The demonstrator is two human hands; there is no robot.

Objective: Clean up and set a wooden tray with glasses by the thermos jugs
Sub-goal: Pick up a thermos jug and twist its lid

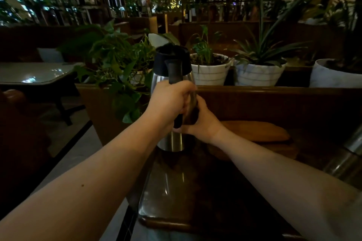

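Note:
A steel thermos jug (172, 76) with a black lid and black handle stands upright at the far left corner of a dark wooden table (215, 191). My left hand (168, 101) is wrapped around the jug's handle. My right hand (203, 121) grips the jug's body low on its right side. A wooden tray (260, 131) lies on the table just right of the jug, against the back ledge; no glasses are visible on it. Part of a second steel jug (350, 154) shows at the right edge.
Behind the table runs a wooden ledge (274, 94) with several potted plants in white pots (211, 72). Leafy vines (117, 68) hang left of the jug. A glass-topped table (33, 74) stands at the left across a tiled aisle.

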